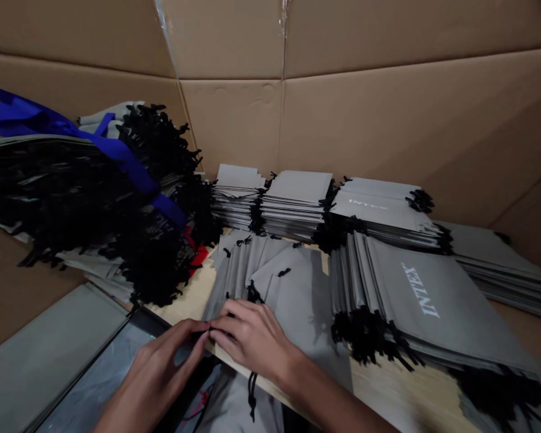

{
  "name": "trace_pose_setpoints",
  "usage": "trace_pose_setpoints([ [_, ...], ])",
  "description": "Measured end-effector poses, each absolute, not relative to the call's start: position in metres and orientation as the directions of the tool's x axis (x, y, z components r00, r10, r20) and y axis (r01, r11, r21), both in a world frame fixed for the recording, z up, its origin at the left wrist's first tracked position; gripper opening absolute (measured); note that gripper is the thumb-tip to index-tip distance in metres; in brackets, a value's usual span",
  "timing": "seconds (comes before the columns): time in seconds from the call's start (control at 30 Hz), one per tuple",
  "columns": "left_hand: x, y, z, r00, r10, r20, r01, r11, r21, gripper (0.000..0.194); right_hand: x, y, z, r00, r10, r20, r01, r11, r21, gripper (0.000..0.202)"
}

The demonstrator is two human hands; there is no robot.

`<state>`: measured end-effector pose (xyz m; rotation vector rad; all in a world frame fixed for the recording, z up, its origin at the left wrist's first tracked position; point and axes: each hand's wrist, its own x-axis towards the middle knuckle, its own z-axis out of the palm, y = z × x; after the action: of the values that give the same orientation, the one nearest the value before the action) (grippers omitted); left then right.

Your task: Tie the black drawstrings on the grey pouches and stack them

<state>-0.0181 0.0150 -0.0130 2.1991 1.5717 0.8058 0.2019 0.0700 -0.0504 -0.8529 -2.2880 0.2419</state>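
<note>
My left hand (165, 358) and my right hand (256, 337) meet fingertip to fingertip, both pinched closed. A small dark bit of what looks like black cord (208, 329) shows between the fingertips; most of it is hidden. Just beyond them, grey drawstring bags (297, 288) lie overlapped on the wooden board (198, 288), black cord ends on top. Below the board's edge is another grey fabric piece (238, 403), with a knotted black cord (252, 397) hanging over it.
Stacked grey bags with black cords (297, 186) line the back. A leaning stack (433, 300) printed INTEX stands at right. At left is a large heap of bags (72, 186) tied with a blue strip (117, 153). Cardboard walls (365, 120) rise behind.
</note>
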Motion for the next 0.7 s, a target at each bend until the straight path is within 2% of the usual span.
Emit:
trace_pose_setpoints([
  [0.27,-0.008,0.013,-0.002,0.316,0.883,0.347,0.741,-0.458,0.491,0.011,0.197,0.071,-0.053,-0.542,0.668,0.509,0.527,0.742,-0.413,0.008],
  [0.43,-0.006,0.018,0.0,0.343,0.89,0.302,0.763,-0.451,0.463,0.009,0.196,0.068,-0.049,-0.6,0.632,0.49,0.536,0.773,-0.34,0.011],
  [0.7,0.003,0.022,0.009,0.359,0.868,0.343,0.764,-0.484,0.426,0.014,0.196,0.064,-0.048,-0.584,0.574,0.574,0.54,0.803,-0.254,0.007],
])
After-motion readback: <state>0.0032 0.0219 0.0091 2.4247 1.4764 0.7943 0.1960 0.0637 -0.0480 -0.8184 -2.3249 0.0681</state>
